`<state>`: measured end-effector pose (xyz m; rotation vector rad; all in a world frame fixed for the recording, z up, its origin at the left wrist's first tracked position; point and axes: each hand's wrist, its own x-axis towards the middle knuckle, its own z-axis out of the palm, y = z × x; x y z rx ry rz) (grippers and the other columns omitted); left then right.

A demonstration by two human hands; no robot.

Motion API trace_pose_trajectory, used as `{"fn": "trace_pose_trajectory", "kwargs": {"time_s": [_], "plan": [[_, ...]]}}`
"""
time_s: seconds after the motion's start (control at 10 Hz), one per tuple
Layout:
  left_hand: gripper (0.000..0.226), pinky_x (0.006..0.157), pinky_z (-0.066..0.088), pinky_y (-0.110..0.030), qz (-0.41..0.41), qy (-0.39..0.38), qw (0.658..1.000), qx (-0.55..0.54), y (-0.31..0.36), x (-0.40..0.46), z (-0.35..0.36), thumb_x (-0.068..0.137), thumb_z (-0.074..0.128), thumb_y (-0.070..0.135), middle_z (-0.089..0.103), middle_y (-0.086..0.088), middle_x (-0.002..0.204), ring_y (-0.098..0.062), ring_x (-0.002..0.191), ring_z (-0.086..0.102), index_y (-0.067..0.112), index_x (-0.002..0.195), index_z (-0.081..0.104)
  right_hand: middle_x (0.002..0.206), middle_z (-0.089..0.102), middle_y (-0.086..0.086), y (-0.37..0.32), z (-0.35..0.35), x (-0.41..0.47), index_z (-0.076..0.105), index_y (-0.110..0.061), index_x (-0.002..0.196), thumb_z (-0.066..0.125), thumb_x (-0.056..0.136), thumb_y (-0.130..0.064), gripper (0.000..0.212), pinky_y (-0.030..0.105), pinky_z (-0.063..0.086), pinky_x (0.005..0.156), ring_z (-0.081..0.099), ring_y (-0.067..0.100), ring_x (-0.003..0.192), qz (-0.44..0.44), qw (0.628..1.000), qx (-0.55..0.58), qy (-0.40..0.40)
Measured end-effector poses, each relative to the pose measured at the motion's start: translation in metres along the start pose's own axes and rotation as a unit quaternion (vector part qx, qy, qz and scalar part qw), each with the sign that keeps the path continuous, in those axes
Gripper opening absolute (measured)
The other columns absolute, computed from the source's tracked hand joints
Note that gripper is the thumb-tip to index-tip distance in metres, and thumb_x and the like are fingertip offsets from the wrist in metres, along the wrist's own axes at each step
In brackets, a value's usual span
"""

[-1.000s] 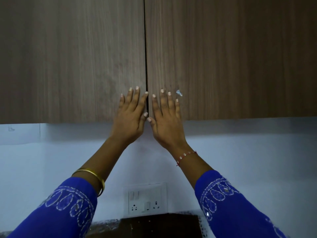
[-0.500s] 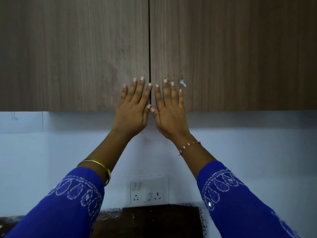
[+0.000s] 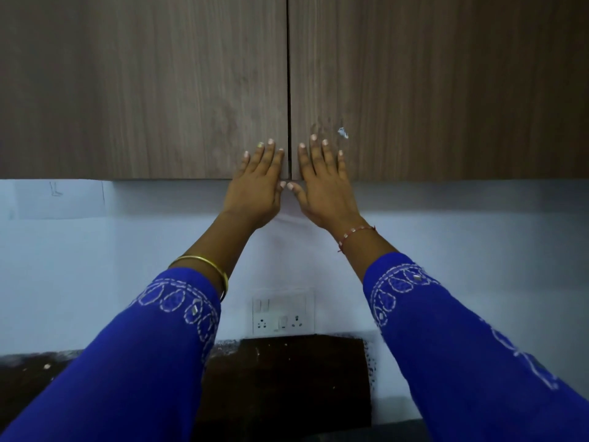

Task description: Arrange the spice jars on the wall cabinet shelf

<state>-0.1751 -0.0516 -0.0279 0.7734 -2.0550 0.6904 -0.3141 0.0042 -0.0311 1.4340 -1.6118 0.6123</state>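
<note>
A: Fingers, left hand (image 3: pixel 255 189): straight, held nearly together, lying flat on the lower corner of the left door (image 3: pixel 143 87). Holding nothing.

B: Right hand (image 3: pixel 322 189): same, fingers straight and slightly fanned on the right door (image 3: pixel 446 87). Thumbs almost meet below the seam (image 3: pixel 288 90).

A: Both doors of the wall cabinet shut. Spice jars and shelf not visible.

B: Small pale chip (image 3: pixel 343 133) on the right door, just beside the little finger.

A: Wrists: gold bangle (image 3: pixel 207 266) left, red thread bracelet (image 3: pixel 353 232) right. Blue embroidered sleeves (image 3: pixel 134 362).

B: Below: pale wall, switch-and-socket plate (image 3: pixel 282 312), dark countertop (image 3: pixel 287 378).
</note>
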Motion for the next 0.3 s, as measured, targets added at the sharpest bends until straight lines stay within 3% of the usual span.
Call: {"fn": "trace_pose_trajectory", "kwargs": {"time_s": [0.3], "plan": [[0.058, 0.117, -0.003, -0.037, -0.021, 0.077, 0.996, -0.033, -0.014, -0.041, -0.021, 0.098, 0.028, 0.029, 0.005, -0.016, 0.157, -0.027, 0.146, 0.001, 0.005, 0.147, 0.009, 0.159, 0.002, 0.015, -0.020, -0.029, -0.025, 0.006, -0.006, 0.150, 0.028, 0.097, -0.046, 0.070, 0.041, -0.009, 0.117, -0.001, 0.028, 0.148, -0.016, 0.998, -0.015, 0.056]]}}
